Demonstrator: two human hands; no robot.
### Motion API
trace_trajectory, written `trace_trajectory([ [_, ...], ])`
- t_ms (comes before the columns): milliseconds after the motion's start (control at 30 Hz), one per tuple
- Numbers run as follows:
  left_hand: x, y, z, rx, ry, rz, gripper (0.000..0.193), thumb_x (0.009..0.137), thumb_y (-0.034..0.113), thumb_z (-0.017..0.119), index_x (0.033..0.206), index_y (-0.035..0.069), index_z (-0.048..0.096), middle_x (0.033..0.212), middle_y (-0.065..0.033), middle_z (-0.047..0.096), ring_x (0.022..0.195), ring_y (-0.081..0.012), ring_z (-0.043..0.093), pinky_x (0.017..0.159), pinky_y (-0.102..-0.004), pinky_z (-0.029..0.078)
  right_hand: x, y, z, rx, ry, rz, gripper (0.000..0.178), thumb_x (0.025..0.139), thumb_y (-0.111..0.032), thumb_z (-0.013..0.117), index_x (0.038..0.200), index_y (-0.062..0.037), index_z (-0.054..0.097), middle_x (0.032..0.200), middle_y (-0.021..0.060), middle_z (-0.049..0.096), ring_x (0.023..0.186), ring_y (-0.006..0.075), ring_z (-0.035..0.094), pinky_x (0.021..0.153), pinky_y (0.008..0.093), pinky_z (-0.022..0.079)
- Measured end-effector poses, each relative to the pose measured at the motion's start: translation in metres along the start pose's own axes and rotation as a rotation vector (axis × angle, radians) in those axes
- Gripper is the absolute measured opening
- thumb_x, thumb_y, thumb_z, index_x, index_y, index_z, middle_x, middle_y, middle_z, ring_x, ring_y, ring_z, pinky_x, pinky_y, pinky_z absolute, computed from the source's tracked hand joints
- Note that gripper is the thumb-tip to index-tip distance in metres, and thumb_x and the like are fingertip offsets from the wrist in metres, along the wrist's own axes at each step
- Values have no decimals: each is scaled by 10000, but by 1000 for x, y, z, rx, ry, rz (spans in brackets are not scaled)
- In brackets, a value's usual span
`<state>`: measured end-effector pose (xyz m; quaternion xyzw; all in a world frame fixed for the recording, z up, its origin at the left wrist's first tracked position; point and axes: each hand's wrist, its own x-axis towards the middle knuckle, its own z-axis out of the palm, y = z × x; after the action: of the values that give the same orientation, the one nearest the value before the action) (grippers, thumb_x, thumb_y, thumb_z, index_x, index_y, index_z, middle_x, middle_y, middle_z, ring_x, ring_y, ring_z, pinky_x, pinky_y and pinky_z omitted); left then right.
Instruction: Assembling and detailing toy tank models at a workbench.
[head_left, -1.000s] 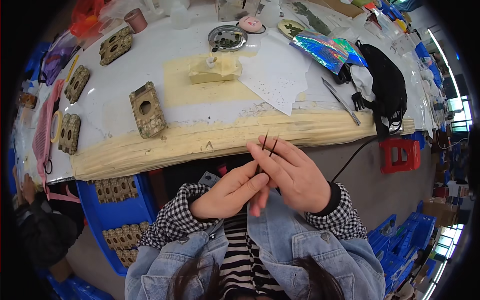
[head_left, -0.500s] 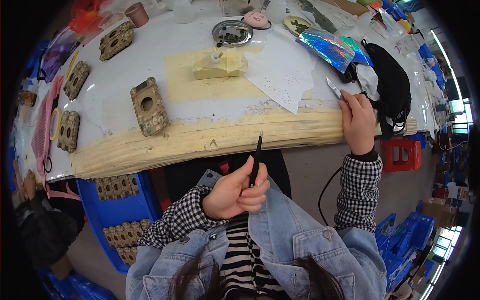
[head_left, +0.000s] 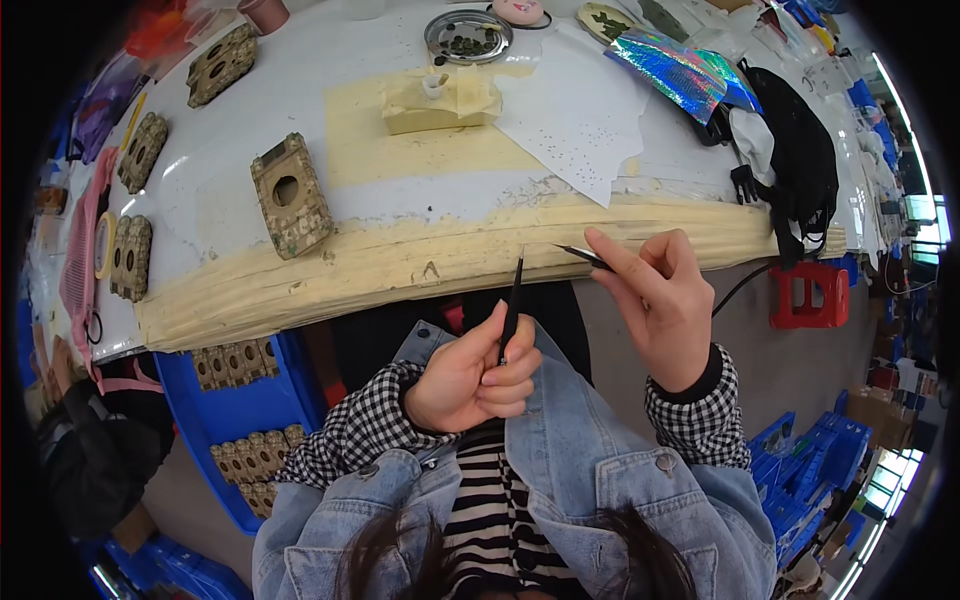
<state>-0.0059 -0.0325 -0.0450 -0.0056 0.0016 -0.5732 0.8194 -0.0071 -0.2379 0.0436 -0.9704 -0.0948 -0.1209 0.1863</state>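
Note:
My left hand (head_left: 470, 375) is closed round a pair of black tweezers (head_left: 513, 305), whose fine tips point up toward the table's front edge. My right hand (head_left: 660, 305) pinches a slim craft knife (head_left: 585, 257), its narrow pale blade pointing left. Blade and tweezer tips are close together; whether they touch, or hold any tiny part, I cannot tell. Beyond them on the table lies a camouflage-painted model tank hull (head_left: 291, 196) with a round hole. A small cup (head_left: 433, 88) sits on a tape-covered block (head_left: 440, 112), beside a white sheet (head_left: 575, 140) dotted with tiny pieces.
More tank hulls (head_left: 143, 153) lie at the left, and several fill a blue tray (head_left: 205, 425) below. A round metal dish (head_left: 468, 37) holds dark bits. A shiny bag (head_left: 670, 75) and black bag (head_left: 800, 150) lie right, above a red stool (head_left: 808, 295). Another person's sleeve (head_left: 105, 440) shows left.
My right hand has lifted the craft knife from the table's right side and brought it left and nearer, to the tweezer tips. My left hand stays almost still.

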Motion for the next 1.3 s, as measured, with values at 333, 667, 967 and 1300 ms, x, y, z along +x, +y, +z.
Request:
trace_trajectory([
  [333, -3, -2, 7, 5, 65, 6, 447, 1009, 482, 163, 826, 134, 375, 587, 50, 288, 449, -55, 189, 431, -208, 189, 2, -8, 16, -163, 9, -184, 467, 727, -150, 713, 1181, -235, 641, 813, 37, 478, 635, 179, 530, 525, 301, 451],
  [667, -4, -2, 10, 97, 137, 14, 443, 1010, 480, 171, 821, 132, 370, 599, 46, 282, 468, -61, 191, 440, -214, 190, 4, -8, 19, -182, 2, -141, 426, 753, -129, 691, 1167, -222, 645, 786, 35, 459, 608, 174, 524, 507, 298, 447],
  [967, -5, -1, 18, 178, 250, 134, 375, 1022, 426, 209, 996, 134, 442, 733, 15, 342, 572, -66, 258, 454, -187, 223, -1, -1, 16, -105, 50, -57, 443, 777, -136, 701, 1200, -242, 631, 771, 30, 444, 570, 168, 496, 504, 300, 444],
  [1300, -3, 0, 2, -65, 28, 125, 374, 1014, 458, 203, 952, 146, 401, 578, 59, 254, 504, -63, 218, 425, -189, 249, -3, -4, 23, -71, 19, -78, 441, 776, -154, 695, 1201, -252, 630, 774, 31, 444, 586, 174, 501, 510, 305, 446],
])
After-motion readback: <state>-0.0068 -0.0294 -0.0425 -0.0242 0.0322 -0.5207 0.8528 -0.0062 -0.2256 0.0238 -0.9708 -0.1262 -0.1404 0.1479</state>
